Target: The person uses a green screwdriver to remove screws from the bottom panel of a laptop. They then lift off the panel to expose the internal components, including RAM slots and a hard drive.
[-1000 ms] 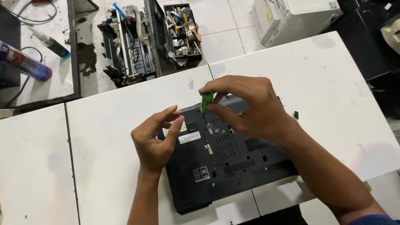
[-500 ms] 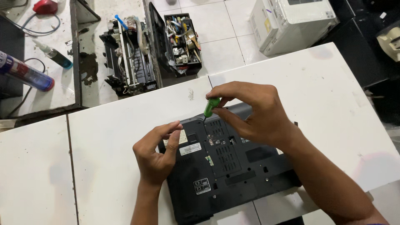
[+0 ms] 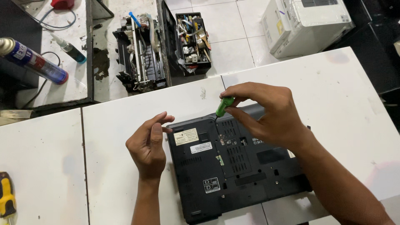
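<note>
A black laptop (image 3: 227, 166) lies bottom side up on a white table (image 3: 112, 125). My right hand (image 3: 266, 112) grips a small green-handled screwdriver (image 3: 223, 106), its tip set on the laptop's far edge near the vent grille. My left hand (image 3: 149, 143) rests at the laptop's left edge, fingers loosely apart, fingertips touching the casing near a white label. It holds nothing.
A yellow-handled tool (image 3: 6, 196) lies at the table's left edge. On the floor beyond are a dismantled printer (image 3: 139, 54), an open toolbox (image 3: 192, 41) and a white printer (image 3: 306, 23). A spray can (image 3: 33, 60) and a small bottle (image 3: 71, 49) lie at upper left.
My right hand has shifted the screwdriver from upright over the laptop to tilted with its tip on the far edge. My left hand has drawn slightly left off the casing.
</note>
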